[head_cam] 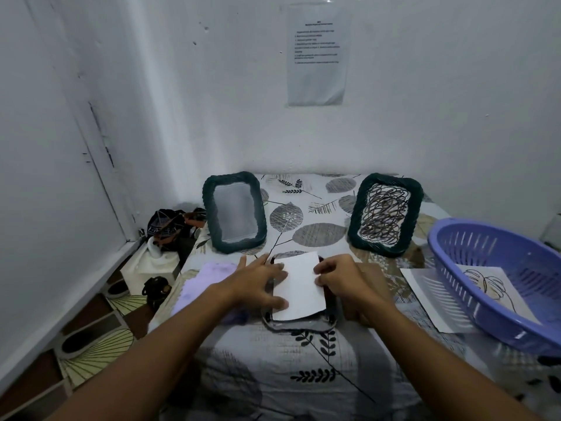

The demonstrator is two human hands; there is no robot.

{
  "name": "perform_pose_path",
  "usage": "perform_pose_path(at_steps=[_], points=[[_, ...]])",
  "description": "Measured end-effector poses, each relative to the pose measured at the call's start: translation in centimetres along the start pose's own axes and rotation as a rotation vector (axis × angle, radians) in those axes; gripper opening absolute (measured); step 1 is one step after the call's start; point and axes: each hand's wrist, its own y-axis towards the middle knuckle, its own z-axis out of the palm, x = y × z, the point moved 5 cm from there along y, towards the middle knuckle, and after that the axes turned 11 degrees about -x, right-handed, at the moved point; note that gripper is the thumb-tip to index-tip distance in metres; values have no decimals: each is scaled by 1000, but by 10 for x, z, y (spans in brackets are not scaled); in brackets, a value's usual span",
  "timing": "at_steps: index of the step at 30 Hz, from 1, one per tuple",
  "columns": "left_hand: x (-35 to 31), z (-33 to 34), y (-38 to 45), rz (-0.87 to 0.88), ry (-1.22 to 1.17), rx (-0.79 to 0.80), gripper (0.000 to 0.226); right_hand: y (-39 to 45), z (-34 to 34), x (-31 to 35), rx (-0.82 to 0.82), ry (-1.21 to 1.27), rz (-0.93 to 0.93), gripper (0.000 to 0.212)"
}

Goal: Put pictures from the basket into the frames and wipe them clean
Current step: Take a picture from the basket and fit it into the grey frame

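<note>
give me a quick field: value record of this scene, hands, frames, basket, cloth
left hand: fingers spread, pressing the white sheet flat
right hand: fingertips pinching the sheet's right edge
face-down frame: lying flat under the sheet
left standing frame: upright, dark green, no drawing seen in it
right standing frame: upright, holds a scribble drawing
basket: purple, at right, a leaf drawing inside
cloth: pale purple, beside the left hand
surface: leaf-print covering

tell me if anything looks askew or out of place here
The white sheet lies skewed on the face-down frame, its far corner overhanging the rim. A leaf picture sits half under the purple basket, not inside it.
</note>
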Motion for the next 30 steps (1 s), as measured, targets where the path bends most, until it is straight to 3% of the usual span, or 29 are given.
perform_pose_path(at_steps=[10,14,21,30], points=[[11,5,6,3,14,65,75,3,5,2,-46,-222,-144,24],[14,7,7,9,22,68,76,0,-1,10,-52,-463,-323,31],[18,9,7,3,4,91,86,-6,-3,12,315,-565,-377,54],[23,6,7,17,5,134,99,-4,-9,6,406,-600,-372,70]])
